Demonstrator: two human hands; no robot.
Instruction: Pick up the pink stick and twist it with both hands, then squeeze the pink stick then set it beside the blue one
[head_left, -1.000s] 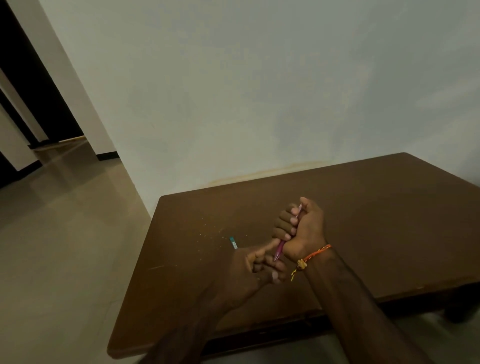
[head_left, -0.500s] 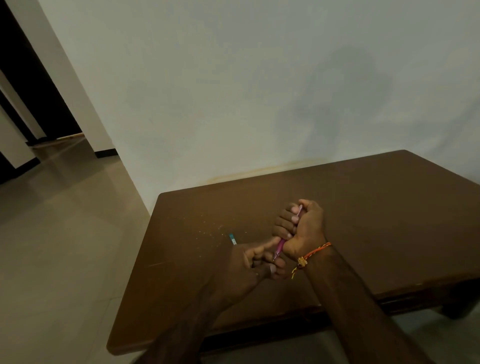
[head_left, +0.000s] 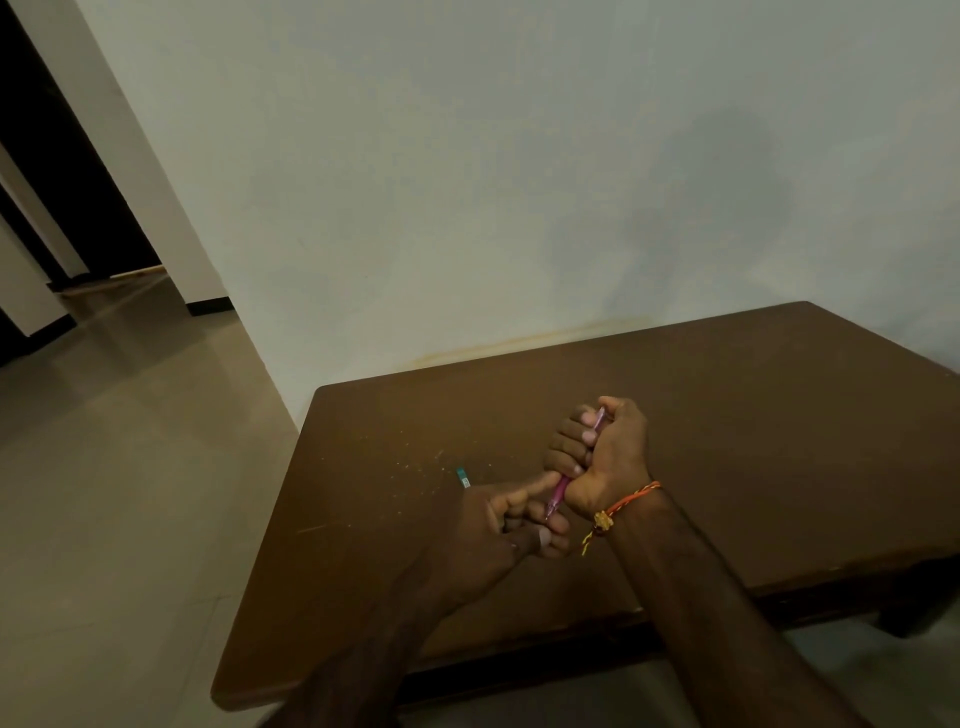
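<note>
My right hand grips a pink pen in a closed fist above the brown table. The pen's top sticks out by the thumb and its tip points down toward my left hand. The left hand's fingers curl around the pen's tip, with the index finger lying against the barrel. A small teal and white piece lies on the table just beyond the left hand. An orange thread bracelet circles my right wrist.
Pale specks are scattered on the tabletop left of the hands. The table stands against a white wall. Tiled floor stretches to the left toward a dark doorway.
Both hands stay joined on the pen in nearly the same place. The view has shifted slightly and a faint shadow has appeared on the wall.
</note>
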